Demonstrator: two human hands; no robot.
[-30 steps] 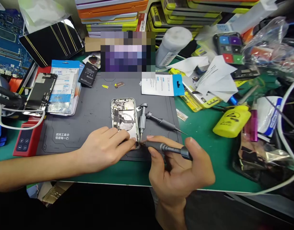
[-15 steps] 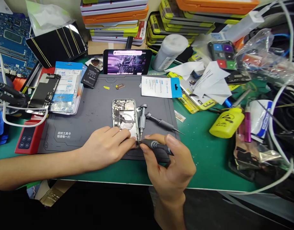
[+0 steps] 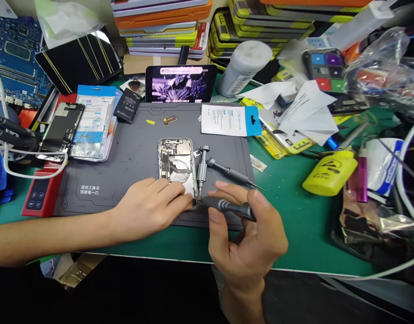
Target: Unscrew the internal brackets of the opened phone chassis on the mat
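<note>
An opened phone point(image 3: 181, 166) lies on the grey mat, its inner boards, flat cables and a round coil outline exposed. My left hand point(image 3: 156, 202) holds it down with curled fingers that hide its lower end. In my right hand point(image 3: 249, 231) is a dark grey screwdriver point(image 3: 227, 206), gripped between thumb and fingers. It lies nearly level, and its tip reaches the phone's lower right edge. Just right of the phone rest a second screwdriver point(image 3: 202, 168) and a third screwdriver point(image 3: 232, 173). A small SIM tray point(image 3: 197, 154) sits between phone and tools.
A phone playing video point(image 3: 180, 84) leans at the mat's back edge. To the left are a black battery point(image 3: 128, 105), a removed screen point(image 3: 61, 128) and a red device point(image 3: 41, 193). On the right stand a yellow bottle point(image 3: 329, 173) and white cables. Stacked cases line the back.
The right hand and its screwdriver have shifted slightly right, with the tip still by the phone's edge. My left hand stays on the phone. The view has turned a little.
</note>
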